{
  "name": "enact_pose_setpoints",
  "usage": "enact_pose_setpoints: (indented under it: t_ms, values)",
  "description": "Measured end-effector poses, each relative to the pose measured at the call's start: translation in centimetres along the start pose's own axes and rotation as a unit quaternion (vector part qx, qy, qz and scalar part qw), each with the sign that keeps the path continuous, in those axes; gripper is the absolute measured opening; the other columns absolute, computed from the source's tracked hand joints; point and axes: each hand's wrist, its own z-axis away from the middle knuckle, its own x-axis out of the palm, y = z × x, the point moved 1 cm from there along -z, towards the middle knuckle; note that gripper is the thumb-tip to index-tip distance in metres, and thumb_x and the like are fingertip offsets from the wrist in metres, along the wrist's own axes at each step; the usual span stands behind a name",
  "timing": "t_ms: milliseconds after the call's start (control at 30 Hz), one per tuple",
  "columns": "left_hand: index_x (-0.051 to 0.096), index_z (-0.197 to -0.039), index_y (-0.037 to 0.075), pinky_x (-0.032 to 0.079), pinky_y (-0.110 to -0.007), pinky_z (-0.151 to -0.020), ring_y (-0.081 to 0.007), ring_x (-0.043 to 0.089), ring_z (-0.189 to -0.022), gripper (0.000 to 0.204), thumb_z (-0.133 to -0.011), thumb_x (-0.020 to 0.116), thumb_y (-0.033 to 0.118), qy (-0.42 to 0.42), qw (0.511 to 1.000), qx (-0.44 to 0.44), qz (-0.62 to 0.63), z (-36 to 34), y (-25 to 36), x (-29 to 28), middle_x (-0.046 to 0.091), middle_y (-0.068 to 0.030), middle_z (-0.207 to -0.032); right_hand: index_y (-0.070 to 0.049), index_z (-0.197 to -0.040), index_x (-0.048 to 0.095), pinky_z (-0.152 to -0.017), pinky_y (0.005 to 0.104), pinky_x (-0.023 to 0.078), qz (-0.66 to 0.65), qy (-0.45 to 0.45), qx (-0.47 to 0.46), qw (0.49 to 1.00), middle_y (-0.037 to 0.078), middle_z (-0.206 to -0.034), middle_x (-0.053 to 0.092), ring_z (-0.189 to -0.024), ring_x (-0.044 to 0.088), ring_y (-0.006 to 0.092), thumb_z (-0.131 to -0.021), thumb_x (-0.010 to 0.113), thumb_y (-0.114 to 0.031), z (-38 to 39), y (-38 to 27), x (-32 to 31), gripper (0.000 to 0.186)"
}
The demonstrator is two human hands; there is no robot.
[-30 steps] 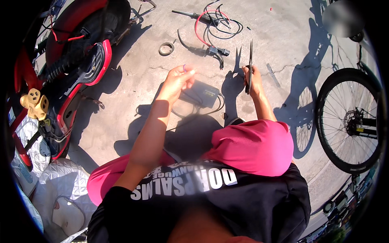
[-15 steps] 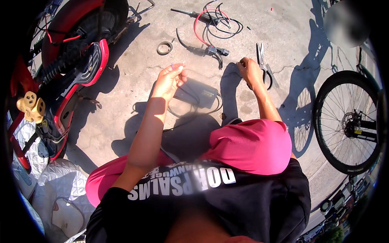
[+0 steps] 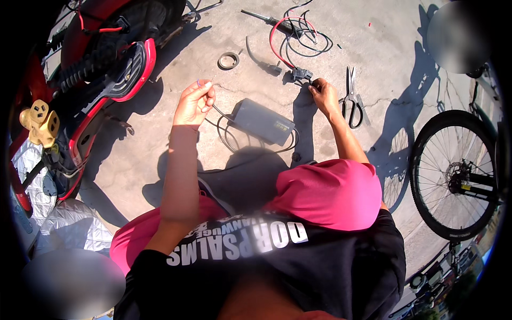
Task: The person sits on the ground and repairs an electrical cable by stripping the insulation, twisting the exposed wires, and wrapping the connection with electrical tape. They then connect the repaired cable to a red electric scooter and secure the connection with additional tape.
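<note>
My left hand (image 3: 194,102) is closed in a pinch, raised left of a dark grey box-shaped charger (image 3: 261,124). A black cable (image 3: 220,111) runs from its fingers toward the charger, with thin wire ends showing at the fingertips. My right hand (image 3: 326,97) is pinched on the short cable tail of a black plug connector (image 3: 301,74), which has a red wire and a black wire attached. Black-handled scissors (image 3: 352,105) lie spread just right of that hand. A roll of tape (image 3: 228,60) rests on the ground beyond my left hand.
A tool with a thin rod and black handle (image 3: 282,25) lies among looped wires at the far side. Close by is a cut plug cord (image 3: 261,63). A red scooter (image 3: 128,74) with a yellow socket adapter (image 3: 40,122) stands left; a bicycle wheel (image 3: 453,173) stands right.
My left hand has moved left, drawing the cable end away from over the charger. My right hand has gone from beside the scissors to the connector's cable tail and taken hold of it.
</note>
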Motion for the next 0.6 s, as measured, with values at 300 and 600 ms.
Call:
enact_pose_setpoints:
  t_ms: [300, 600]
  values:
    - [0.058, -0.091, 0.003, 0.028, -0.017, -0.041, -0.0070, 0.045, -0.051, 0.008, -0.090, 0.060, 0.010, 0.026, 0.994, 0.080, -0.069, 1.9, 5.9, -1.9, 0.053, -0.0023, -0.066, -0.004, -0.099, 0.062, -0.078, 0.0450, 0.048, 0.099, 0.037, -0.120, 0.987, 0.018, -0.099, 0.058, -0.091, 0.059, 0.0389, -0.083, 0.063, -0.015, -1.2, -3.0, -0.4, 0.020]
    - [0.060, -0.092, 0.007, 0.031, -0.015, -0.046, -0.0026, 0.046, -0.052, 0.007, -0.089, 0.062, 0.013, 0.090, 0.956, 0.145, -0.237, 5.4, 11.0, 0.5, 0.056, 0.0018, -0.066, -0.005, -0.121, 0.051, -0.079, 0.0460, 0.050, 0.153, 0.143, -0.251, 0.945, 0.019, -0.116, 0.055, -0.097, 0.059, 0.0407, -0.084, 0.060, -0.011, -7.6, -7.2, -1.1, 0.039]
